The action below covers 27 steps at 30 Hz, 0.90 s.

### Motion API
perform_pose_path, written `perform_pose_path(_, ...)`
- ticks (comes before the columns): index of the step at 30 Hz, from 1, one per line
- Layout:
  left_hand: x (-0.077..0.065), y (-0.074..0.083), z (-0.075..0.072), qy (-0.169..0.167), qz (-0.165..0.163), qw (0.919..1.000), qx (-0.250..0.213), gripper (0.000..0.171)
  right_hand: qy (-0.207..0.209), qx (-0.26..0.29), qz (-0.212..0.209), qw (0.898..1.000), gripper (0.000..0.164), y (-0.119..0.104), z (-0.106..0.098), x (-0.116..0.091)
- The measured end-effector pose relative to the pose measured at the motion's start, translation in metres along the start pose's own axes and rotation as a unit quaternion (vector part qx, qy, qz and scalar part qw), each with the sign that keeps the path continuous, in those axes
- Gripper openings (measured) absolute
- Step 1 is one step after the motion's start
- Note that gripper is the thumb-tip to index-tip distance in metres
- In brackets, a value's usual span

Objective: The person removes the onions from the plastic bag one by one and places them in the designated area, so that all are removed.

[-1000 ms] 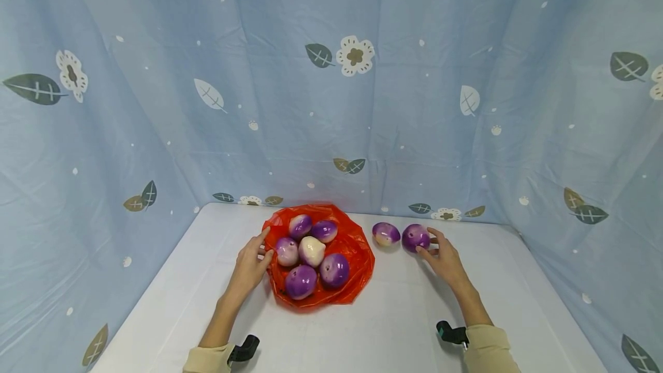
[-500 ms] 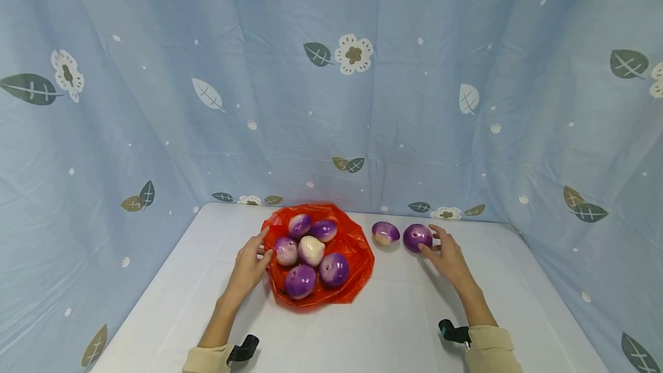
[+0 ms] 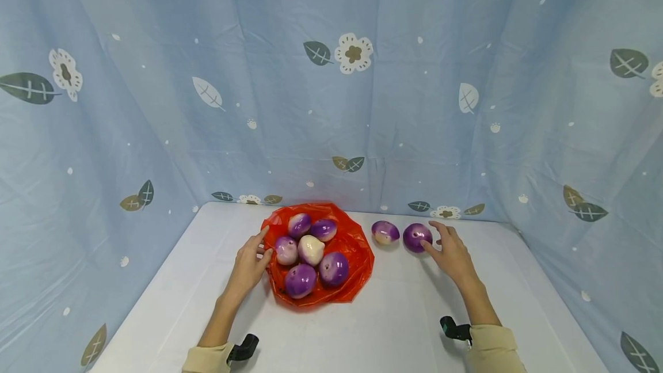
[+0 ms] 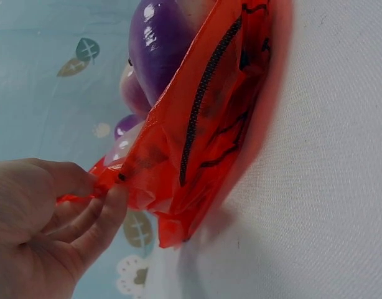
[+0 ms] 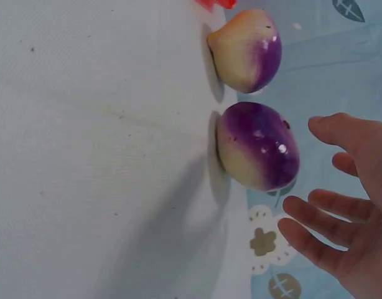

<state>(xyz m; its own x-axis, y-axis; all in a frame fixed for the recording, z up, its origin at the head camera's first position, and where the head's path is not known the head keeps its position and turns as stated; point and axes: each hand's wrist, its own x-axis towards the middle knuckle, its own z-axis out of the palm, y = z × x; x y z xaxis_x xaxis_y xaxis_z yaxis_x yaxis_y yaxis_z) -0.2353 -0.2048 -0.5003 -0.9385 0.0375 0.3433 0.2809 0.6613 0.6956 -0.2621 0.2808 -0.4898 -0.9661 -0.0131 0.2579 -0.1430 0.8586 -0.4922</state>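
Observation:
My left hand (image 3: 250, 266) pinches the left edge of a red plastic bag (image 3: 357, 269), between thumb and fingers in the left wrist view. Several shiny purple-and-white onions lie in the opened-out bag, around a cream-coloured onion (image 3: 311, 250). On the white table to the right of the bag are two more: a purple onion with a pale end (image 3: 385, 233) and a rounder purple onion (image 3: 417, 238). Beside the rounder one is my right hand (image 3: 454, 255), its fingers spread and holding nothing. The right wrist view shows a gap between this hand and the onion (image 5: 258, 146).
A white table (image 3: 362, 335) carries everything. A blue curtain with leaf and flower prints (image 3: 290, 102) hangs behind it and along both sides. Each wrist wears a small black camera mount, such as the right one (image 3: 454, 328).
My right hand has drawn slightly back to the right, and its fingers have spread away from the rounder onion. The left hand keeps its pinch on the bag, in the same place.

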Motion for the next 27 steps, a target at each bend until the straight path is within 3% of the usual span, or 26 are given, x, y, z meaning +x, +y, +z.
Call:
perform_pose_path(13, 0.0, 0.0, 0.0, 0.0, 0.002, 1.0, 0.0, 0.06, -0.006, -0.009, -0.014, 1.0, 0.059, -0.021, -0.01, 0.001)
perform_pose_path(27, 0.0, 0.001, 0.0, -0.005, -0.006, 1.0, -0.002, 0.059, 0.0, 0.001, -0.051, 0.999, 0.057, -0.051, -0.005, -0.003)
